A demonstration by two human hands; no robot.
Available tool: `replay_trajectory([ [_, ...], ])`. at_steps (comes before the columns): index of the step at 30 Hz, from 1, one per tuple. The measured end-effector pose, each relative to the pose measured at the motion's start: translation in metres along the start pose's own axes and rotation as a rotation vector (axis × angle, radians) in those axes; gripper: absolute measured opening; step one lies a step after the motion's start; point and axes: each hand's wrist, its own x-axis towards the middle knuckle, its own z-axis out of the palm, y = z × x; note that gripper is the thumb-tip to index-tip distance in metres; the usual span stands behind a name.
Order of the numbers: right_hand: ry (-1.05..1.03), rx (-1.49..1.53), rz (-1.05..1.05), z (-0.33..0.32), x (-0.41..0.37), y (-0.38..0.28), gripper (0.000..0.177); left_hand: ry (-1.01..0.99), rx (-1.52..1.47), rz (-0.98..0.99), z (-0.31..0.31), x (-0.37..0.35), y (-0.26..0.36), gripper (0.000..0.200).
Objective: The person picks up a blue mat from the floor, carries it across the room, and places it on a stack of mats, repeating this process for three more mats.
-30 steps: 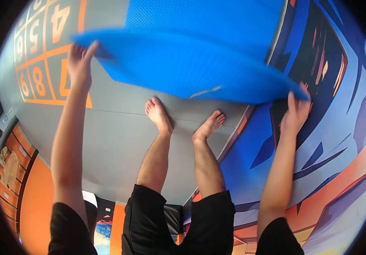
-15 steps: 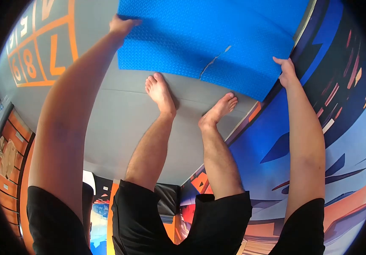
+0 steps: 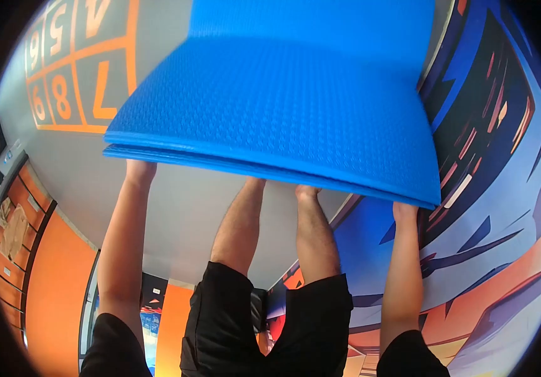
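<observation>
A large blue textured foam mat [image 3: 276,107] is raised toward me, its near end bent up off the floor. Two layers show along its near edge, with a narrow gap between them. My left hand [image 3: 140,171] holds the mat from below near its left corner, the fingers hidden under it. Near the right corner, my right hand [image 3: 405,211] holds the same edge from beneath, and its fingers are covered too. Both my feet are hidden behind the mat; my bare shins show below it.
Orange numbered squares [image 3: 82,81] mark the grey floor [image 3: 182,213] at the left. A wall with a colourful mural [image 3: 471,245] runs close along the right side. Orange slatted shelving [image 3: 16,251] with a cloth on it stands at the far left.
The mat's near end has come up from the floor and toward me, now covering my feet. Both hands have moved closer to my body and gone under its edge.
</observation>
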Motion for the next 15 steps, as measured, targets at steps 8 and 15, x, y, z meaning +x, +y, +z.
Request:
replay_trajectory([
  [8,-0.088,-0.227,-0.141,0.086,0.061,-0.031,0.05,0.342,0.132,0.367,0.012,0.139,0.055,0.052],
  [15,0.038,-0.104,0.541,0.077,0.136,0.052,0.037,0.515,0.558,0.01,0.075,0.184,-0.037,0.076],
])
